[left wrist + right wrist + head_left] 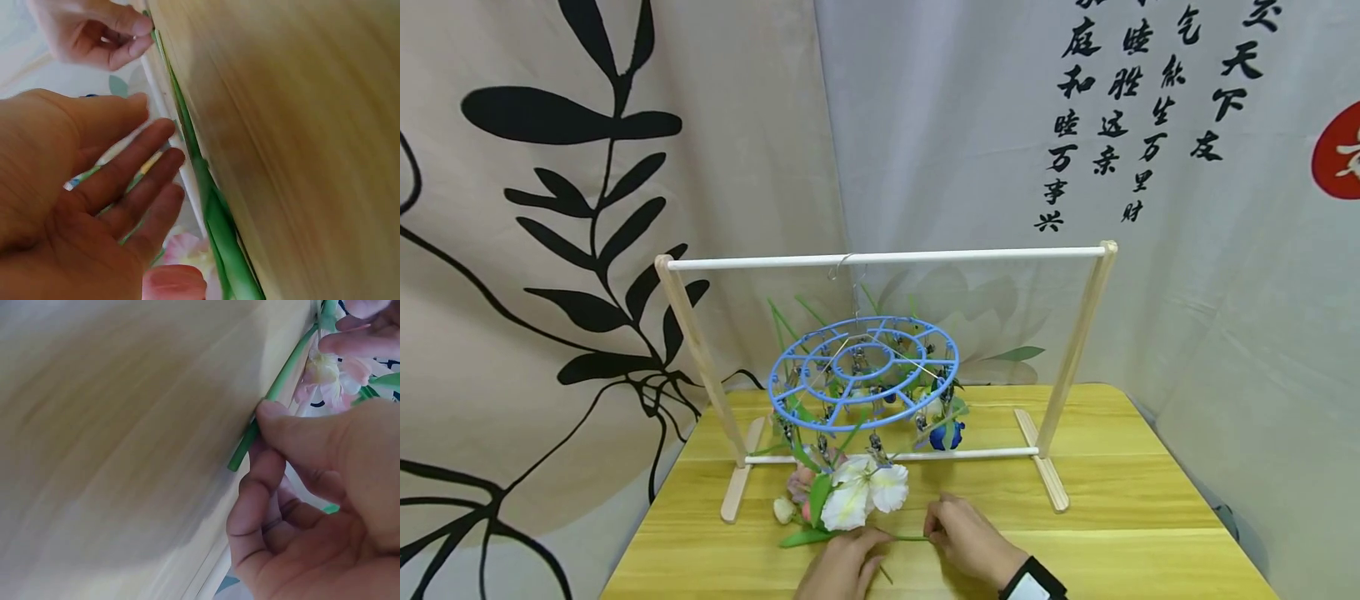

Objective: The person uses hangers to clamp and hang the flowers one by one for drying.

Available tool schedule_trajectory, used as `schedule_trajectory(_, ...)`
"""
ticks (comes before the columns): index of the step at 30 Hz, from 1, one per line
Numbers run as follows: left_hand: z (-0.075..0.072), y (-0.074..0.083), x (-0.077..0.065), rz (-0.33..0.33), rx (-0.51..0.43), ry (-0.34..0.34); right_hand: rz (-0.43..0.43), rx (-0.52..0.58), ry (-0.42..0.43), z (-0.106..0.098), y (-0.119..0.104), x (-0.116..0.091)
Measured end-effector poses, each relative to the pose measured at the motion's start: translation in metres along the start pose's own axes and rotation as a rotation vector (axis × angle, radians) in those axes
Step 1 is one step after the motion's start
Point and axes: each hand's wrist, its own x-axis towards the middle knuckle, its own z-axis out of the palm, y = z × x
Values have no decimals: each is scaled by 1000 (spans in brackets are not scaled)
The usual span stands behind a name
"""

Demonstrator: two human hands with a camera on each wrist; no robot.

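Note:
A green flower stem [912,538] with long leaves lies low along the tabletop. My right hand [966,537] pinches its cut end between thumb and forefinger; in the right wrist view a short stub of stem [242,450] sticks out past the fingertips. My left hand [842,567] is beside the leafy part [231,250], fingers loosely extended and not curled round it. Just beyond are a white flower [850,500] and pinkish blooms [801,482]. A pink tulip-like bloom [175,282] shows below the left fingers.
Above the table [1150,533], a blue round clip hanger [847,389] hangs from the white bar [925,257] of a wooden-legged stand. Flowers hang in its clips, among them a blue bloom [946,435]. The stand's right foot [1049,483] lies beyond my right hand.

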Motion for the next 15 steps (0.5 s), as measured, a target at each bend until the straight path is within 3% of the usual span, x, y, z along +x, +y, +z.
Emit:
schedule_trajectory(3,0,-4,0,-41,23,-3,15,-14,-6,-4,3,-6)
schedule_trajectory(8,-2,-6,-1,-20,107,40,35,-43,-10,-11,11,-17)
schedule_trajectory(15,-5,-9,1,-12,169,30,65,-56,-16,-19,19,-26)
